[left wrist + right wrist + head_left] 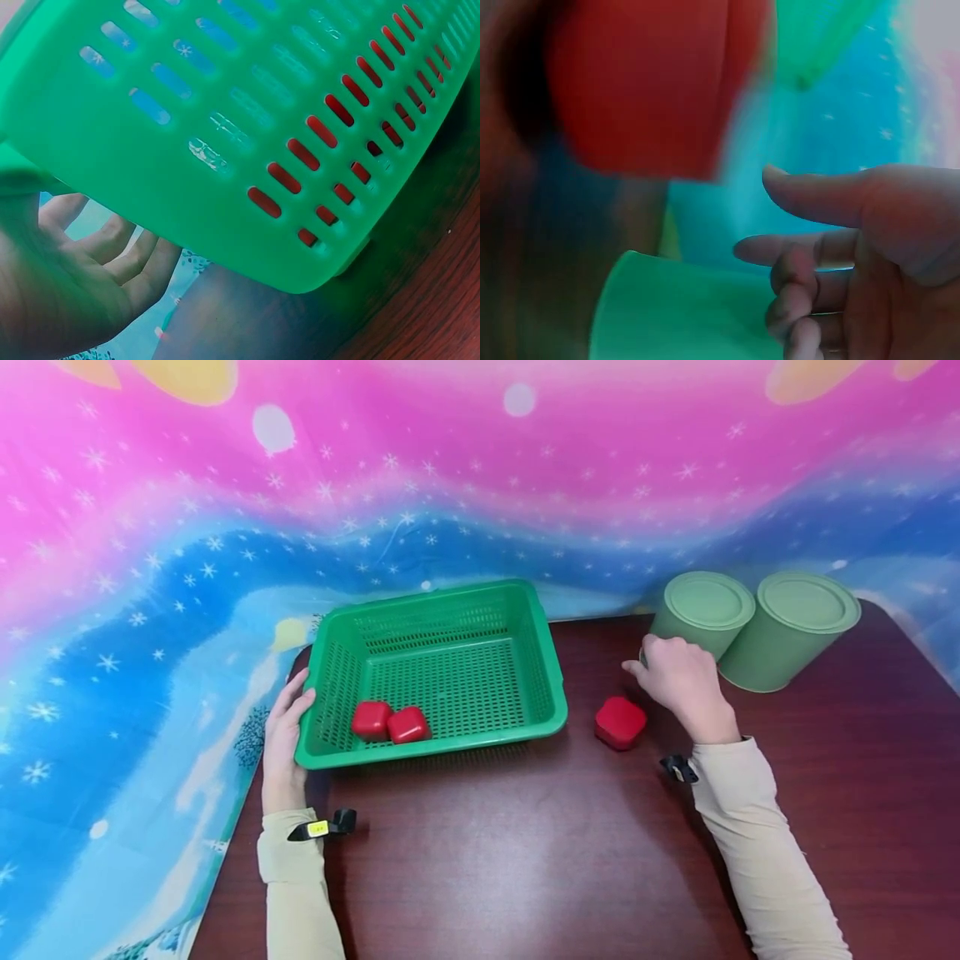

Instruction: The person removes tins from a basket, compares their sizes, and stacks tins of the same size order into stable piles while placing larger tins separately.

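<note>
My left hand (283,739) grips the left edge of a green plastic basket (557,714). In the left wrist view, its fingers (139,277) show beside the basket's slotted wall (172,202); the thumb is hidden there. Two red rounded blocks (371,720) lie inside at the basket's front left. Another red block (620,722) sits on the table between the basket and my right hand (686,685). That hand holds nothing, close to the front of a green canister (705,610). In the right wrist view, thumb and loosely bent fingers stand apart.
A second green canister (787,635) stands right of the first, both lidded, at the back of the dark wooden table (480,860). A colourful snowflake-patterned cloth (450,468) hangs behind and runs along the left side.
</note>
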Motion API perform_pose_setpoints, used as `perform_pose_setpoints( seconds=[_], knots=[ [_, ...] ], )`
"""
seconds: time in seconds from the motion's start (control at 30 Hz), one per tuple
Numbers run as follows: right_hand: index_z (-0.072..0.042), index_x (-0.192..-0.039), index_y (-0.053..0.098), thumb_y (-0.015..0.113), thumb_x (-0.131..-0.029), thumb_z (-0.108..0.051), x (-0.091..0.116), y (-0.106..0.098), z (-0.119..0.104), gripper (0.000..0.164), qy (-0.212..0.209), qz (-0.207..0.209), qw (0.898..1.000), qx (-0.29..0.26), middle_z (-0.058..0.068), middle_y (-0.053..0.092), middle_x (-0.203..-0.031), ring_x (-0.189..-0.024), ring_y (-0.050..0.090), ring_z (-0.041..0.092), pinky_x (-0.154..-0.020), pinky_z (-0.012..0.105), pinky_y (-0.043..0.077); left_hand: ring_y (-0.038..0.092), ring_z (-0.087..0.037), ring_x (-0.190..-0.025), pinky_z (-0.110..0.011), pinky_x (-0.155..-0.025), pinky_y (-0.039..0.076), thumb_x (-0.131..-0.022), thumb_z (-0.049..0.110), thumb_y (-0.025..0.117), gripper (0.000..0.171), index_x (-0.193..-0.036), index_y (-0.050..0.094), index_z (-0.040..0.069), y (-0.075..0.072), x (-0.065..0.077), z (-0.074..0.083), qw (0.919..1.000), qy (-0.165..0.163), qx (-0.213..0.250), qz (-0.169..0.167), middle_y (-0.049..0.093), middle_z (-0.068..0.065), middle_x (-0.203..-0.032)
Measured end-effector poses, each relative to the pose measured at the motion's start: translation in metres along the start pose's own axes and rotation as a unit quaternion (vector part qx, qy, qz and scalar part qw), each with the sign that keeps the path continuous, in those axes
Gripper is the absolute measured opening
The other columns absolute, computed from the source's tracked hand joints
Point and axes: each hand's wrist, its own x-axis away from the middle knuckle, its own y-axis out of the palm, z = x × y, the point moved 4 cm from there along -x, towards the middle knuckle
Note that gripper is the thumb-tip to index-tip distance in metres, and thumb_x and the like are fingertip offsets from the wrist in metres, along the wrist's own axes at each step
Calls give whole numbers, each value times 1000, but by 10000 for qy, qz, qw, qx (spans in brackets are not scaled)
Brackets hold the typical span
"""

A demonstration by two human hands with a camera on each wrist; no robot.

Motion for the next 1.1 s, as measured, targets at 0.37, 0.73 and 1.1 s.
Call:
perform_pose_setpoints(
  seconds=[0.37,0.73,1.1],
  knots=[
    [-1,-118,68,68,-101,-32,2,-21,-32,35,-601,-405,9944,-775,7,69,-80,-72,65,28,-68,52,52,57,-7,-115,-19,-90,51,-107,28,61,53,-158,48,24,2,0,-4,9997,14,-259,37,31,4,-164],
    [1,-121,67,68,-102,-26,-17,-48,-76,33,-1285,-385,9860,-992,11,72,-91,-81,68,26,-73,50,54,60,-8,-112,-20,-90,52,-106,28,62,52,-157,49,22,0,0,0,9999,65,-116,53,39,2,-157],
    [1,-125,66,66,-104,-26,-41,-59,-123,34,-1907,-531,9744,-1065,10,74,-93,-83,70,24,-75,47,56,57,-8,-113,-20,-89,51,-107,28,61,52,-157,49,21,0,-1,1,9996,162,-225,-19,28,8,-165]
  ],
)
